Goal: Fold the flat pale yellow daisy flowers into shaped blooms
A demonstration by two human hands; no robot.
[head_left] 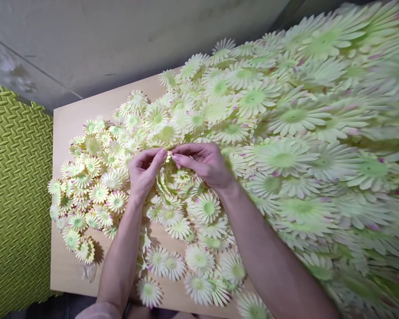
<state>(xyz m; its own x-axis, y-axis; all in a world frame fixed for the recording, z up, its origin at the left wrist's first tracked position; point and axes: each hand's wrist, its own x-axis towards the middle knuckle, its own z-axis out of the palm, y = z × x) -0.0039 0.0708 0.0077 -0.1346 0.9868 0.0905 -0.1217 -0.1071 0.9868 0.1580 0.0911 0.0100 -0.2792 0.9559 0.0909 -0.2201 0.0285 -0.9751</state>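
Observation:
My left hand (145,172) and my right hand (206,165) meet over the middle of the table, thumb and forefinger pinched in each. Between the fingertips is a small pale yellow artificial flower (169,156), mostly covered by the fingers. Loose daisy-shaped flower heads (209,207), cream with green centres and some pink petal tips, lie below and around both hands. Left of my left hand is a heap of smaller, layered flower heads (99,193).
A large pile of wider flower heads (292,116) covers the right side. The pale wooden table (69,270) shows at its left end, with a clear plastic scrap (89,271) near its front edge. A green woven-pattern mat (16,195) stands at the left; a grey wall (126,40) is behind.

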